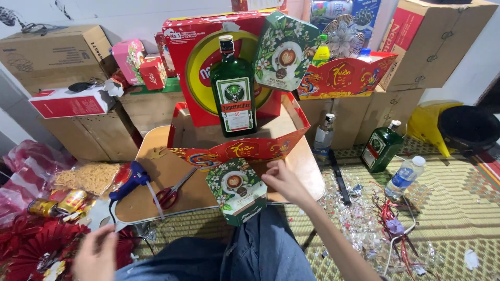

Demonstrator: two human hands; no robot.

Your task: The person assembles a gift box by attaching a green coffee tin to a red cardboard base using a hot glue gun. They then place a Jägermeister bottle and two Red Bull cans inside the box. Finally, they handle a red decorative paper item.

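My right hand (284, 181) grips the top right edge of a green floral octagonal box (235, 190) that leans against the front of a red gift tray (237, 149). Inside the tray stand a dark green bottle (233, 88), a large red box (200, 52) and a second green floral box (284, 49). My left hand (96, 255) hovers low at the left, fingers loosely curled, holding nothing, above red paper fans (31, 250). A blue glue gun (130, 182) and red-handled scissors (172, 193) lie on the low wooden table (156, 166).
Cardboard boxes (52, 52) are stacked behind. A second red tray (346, 75) sits at the right rear. On the woven mat stand another green bottle (383, 145), a clear bottle (324, 136) and a water bottle (405, 177), amid plastic scraps and red wire (390, 224). Cans (57, 204) lie at the left.
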